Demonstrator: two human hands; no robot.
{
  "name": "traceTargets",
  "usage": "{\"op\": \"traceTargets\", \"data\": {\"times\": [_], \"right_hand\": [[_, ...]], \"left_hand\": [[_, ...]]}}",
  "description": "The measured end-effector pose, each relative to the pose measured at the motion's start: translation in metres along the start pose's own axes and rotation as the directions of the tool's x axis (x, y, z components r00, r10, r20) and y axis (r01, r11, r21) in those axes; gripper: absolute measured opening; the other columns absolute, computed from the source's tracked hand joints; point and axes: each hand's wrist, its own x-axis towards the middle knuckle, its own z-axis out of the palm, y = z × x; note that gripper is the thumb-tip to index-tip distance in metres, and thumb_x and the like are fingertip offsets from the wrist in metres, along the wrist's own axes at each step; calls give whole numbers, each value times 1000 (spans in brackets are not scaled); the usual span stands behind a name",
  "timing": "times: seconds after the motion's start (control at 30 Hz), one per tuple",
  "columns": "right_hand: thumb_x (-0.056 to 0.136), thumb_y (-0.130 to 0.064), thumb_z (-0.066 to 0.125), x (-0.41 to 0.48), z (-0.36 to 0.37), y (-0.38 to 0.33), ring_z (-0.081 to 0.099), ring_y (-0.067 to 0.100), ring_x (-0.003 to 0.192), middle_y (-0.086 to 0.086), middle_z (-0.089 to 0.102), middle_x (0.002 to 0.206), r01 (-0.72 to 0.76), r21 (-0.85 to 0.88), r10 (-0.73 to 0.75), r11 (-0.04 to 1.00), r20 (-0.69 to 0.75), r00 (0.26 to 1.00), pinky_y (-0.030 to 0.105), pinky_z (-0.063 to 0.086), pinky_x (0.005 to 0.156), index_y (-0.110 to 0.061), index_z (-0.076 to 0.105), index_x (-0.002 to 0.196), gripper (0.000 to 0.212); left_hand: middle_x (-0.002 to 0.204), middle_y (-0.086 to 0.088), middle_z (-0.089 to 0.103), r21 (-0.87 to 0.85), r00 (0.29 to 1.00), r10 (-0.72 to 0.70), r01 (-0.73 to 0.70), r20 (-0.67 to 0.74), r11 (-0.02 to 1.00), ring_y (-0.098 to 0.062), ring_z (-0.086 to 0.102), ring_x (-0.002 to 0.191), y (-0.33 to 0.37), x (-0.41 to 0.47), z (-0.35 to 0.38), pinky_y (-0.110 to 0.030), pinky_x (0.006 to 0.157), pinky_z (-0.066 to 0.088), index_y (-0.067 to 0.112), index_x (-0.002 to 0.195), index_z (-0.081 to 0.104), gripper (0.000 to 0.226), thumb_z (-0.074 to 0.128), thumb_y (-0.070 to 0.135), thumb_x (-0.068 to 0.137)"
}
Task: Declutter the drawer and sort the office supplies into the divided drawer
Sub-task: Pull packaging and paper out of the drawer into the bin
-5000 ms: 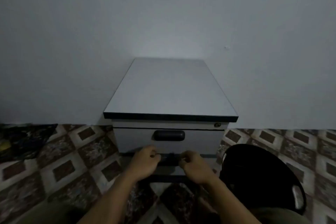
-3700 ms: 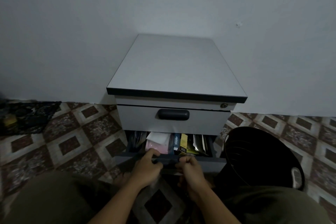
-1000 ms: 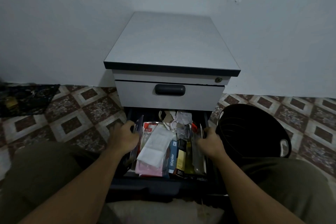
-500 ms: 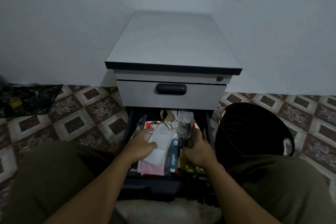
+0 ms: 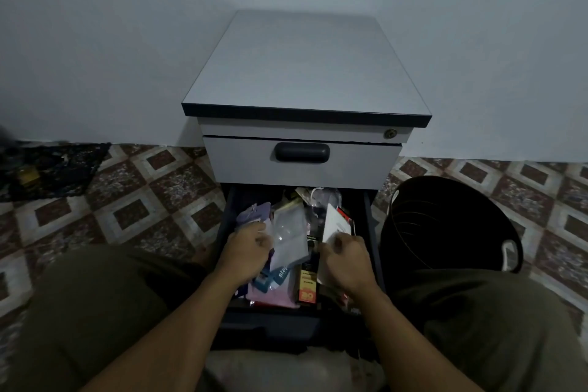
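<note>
While the lower drawer (image 5: pixel 227 223) of the small grey cabinet (image 5: pixel 305 64) stood pulled out toward the person's knees, both hands were down among its clutter. The left hand (image 5: pixel 246 251) had its fingers curled on the left edge of a clear plastic pouch (image 5: pixel 291 232), which lay tilted across the middle of the pile. The right hand (image 5: pixel 346 259) was closed round a flat white packet (image 5: pixel 337 226), whose upper end rose above the knuckles near the drawer's right wall.

A purple packet (image 5: pixel 254 213) lay just behind the left hand. A blue stapler box (image 5: pixel 280 274) and a pink packet (image 5: pixel 270 296) lay under the pouch at the front, with a yellow-and-black box (image 5: pixel 308 289) between the two hands. Further back was a tangle too dim to make out.

The upper drawer (image 5: pixel 356 165) was closed, with its dark handle (image 5: pixel 301 153) in the middle. A black bin (image 5: pixel 445 226) stood on the patterned tile floor (image 5: pixel 143 210) just to the right of the cabinet.
</note>
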Motion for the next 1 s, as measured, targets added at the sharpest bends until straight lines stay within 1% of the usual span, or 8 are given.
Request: {"op": "traceTargets", "data": {"times": [0.13, 0.23, 0.4, 0.53, 0.63, 0.77, 0.9, 1.0], "right_hand": [[85, -51, 58, 3, 0, 6, 35, 33, 129, 10, 43, 138, -33, -51, 34, 998, 14, 999, 39, 33, 103, -21, 60, 123, 49], [83, -54, 60, 4, 1, 7, 28, 33, 136, 9, 37, 147, -48, 9, 48, 999, 22, 999, 41, 29, 108, -28, 54, 130, 54], [67, -71, 52, 11, 8, 12, 57, 30, 112, 2, 49, 132, -120, 200, 114, 972, 39, 993, 50, 51, 95, -52, 52, 110, 48], [79, -63, 52, 11, 3, 15, 61, 26, 100, 1, 57, 116, -80, 274, 75, 958, 28, 997, 52, 57, 85, -50, 60, 98, 24], [92, -39, 58, 7, -3, 8, 64, 21, 88, -5, 64, 96, -56, 344, 57, 937, 9, 998, 49, 59, 78, -32, 63, 89, 9], [85, -32, 70, 12, 1, 8, 66, 22, 90, -2, 68, 89, -55, 329, 67, 943, -25, 997, 39, 54, 82, -20, 60, 90, 17], [60, -64, 68, 21, 6, 14, 66, 22, 95, -3, 68, 97, -136, 247, 139, 959, 7, 990, 45, 55, 89, -24, 63, 94, 53], [70, -63, 68, 17, 4, 11, 60, 25, 110, 0, 64, 114, -206, 212, 194, 955, 76, 978, 44, 49, 100, -20, 58, 121, 67]], "left_hand": [[71, 12, 58, 221, 1000, 29, -26, -9, 975, -23, 56, 84, -20, 10, 6, -45, 82, 47, 40, 64, 56, 24, 37, 36, 79], [111, 22, 53, 298, 999, 42, -32, -27, 954, -23, 42, 119, -9, 4, 5, -49, 97, 37, 45, 74, 64, 22, 45, 39, 81], [163, 11, -10, 324, 994, -112, 101, 13, 941, -32, -8, 149, 0, 1, 6, -57, 117, 10, 45, 104, 67, 19, 60, 37, 88], [144, -4, 44, 175, 992, -119, 110, 47, 979, -40, 17, 145, -4, 7, 6, -60, 117, 17, 50, 107, 44, 21, 47, 42, 88], [118, 3, 60, 61, 988, -125, 119, 90, 991, -29, 55, 119, 4, 5, 3, -64, 106, 36, 56, 116, 38, 32, 39, 64, 85], [143, 9, 51, 87, 981, -86, 71, 176, 994, -24, 50, 131, 6, 7, 2, -62, 108, 36, 63, 138, 27, 60, 37, 73, 81], [147, 1, 48, -3, 971, -52, 54, 232, 999, -15, 57, 121, 8, 8, 4, -45, 97, 54, 52, 147, 31, 76, 54, 62, 76], [159, -1, 27, 48, 961, -171, 164, 218, 985, -32, 30, 142, 4, 12, 11, -51, 114, 35, 55, 148, 26, 81, 61, 58, 76]]}}
